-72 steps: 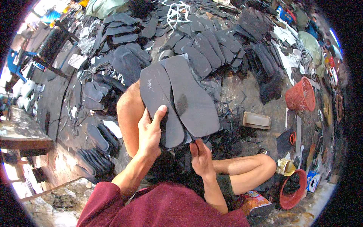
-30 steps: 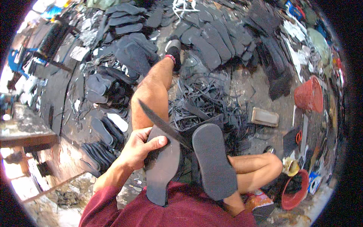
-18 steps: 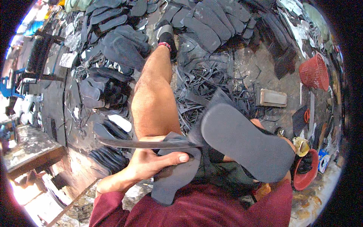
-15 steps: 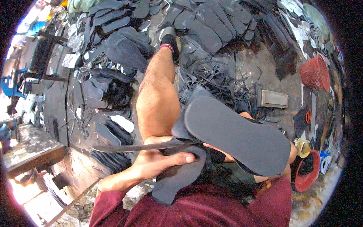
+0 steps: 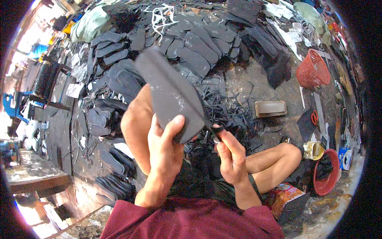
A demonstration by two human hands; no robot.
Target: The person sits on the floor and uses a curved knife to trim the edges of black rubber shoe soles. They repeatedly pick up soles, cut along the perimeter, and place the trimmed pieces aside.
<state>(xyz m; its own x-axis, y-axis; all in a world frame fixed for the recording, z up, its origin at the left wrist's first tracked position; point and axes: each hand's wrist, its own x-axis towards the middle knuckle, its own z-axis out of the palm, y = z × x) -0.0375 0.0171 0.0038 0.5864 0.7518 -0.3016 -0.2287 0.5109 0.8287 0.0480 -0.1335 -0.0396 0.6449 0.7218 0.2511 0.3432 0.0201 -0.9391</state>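
A dark grey foam shoe sole [image 5: 179, 95] is held up over my lap, tilted toward the upper left, with pale scuffs on its face. My left hand [image 5: 165, 139] grips its lower end, the thumb lying on top and the other fingers partly hidden behind. Close to the sole's lower right edge, my right hand [image 5: 230, 155] is closed in a pinch. Between its fingertips is a small dark end with a pale spot, too little exposed to name. A dark narrow band runs along the sole's right edge; I cannot tell whether it is a strip or a blade.
Stacks of dark soles [image 5: 199, 49] lie ahead, more soles [image 5: 113, 163] to the left. Black offcuts [image 5: 229, 105] cover the floor beyond my hands. At right are a whitish block [image 5: 270, 108], a red basket [image 5: 313, 69], orange-handled scissors [image 5: 314, 117] and a red bin [image 5: 327, 175].
The large sole has swung from the right of my lap to the upper left. My right hand has come into view. The long thin blade and the curved sole piece no longer show clearly.
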